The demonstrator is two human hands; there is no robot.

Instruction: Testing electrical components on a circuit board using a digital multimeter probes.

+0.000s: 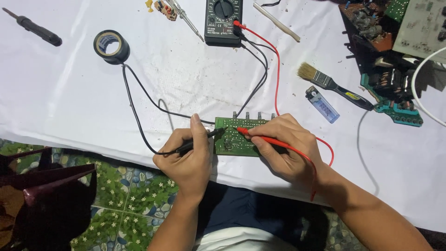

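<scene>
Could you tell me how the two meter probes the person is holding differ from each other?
The red probe sits in the right hand; the black probe sits in the left hand. The red probe points left onto the green circuit board, the black one points right at its left edge. Both leads run to the black multimeter.

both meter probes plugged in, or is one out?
Both plugged in. The red lead and black lead run from the jacks at the lower right of the multimeter toward the green circuit board.
</scene>
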